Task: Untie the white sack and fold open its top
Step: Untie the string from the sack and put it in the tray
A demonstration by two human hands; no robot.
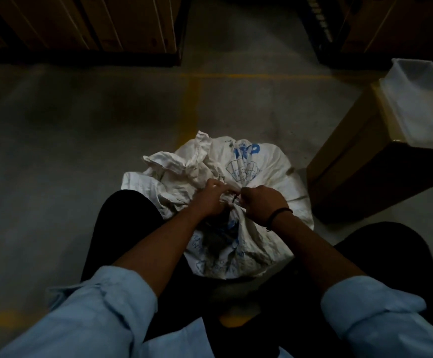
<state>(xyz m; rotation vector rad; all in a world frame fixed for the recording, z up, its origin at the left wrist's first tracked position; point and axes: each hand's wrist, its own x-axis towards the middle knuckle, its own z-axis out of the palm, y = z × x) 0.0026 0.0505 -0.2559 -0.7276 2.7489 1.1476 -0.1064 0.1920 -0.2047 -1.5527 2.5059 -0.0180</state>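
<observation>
Both hands' grip (232, 198) on white sack (259, 166) neck

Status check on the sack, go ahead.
Left hand and right hand both pinching the tie at the neck. White sack still bunched shut. Cardboard box stands apart; nothing in the way.

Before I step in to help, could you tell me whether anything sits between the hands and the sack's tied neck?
Nothing visible does: the left hand and right hand are both already on the gathered neck of the white sack.
</observation>
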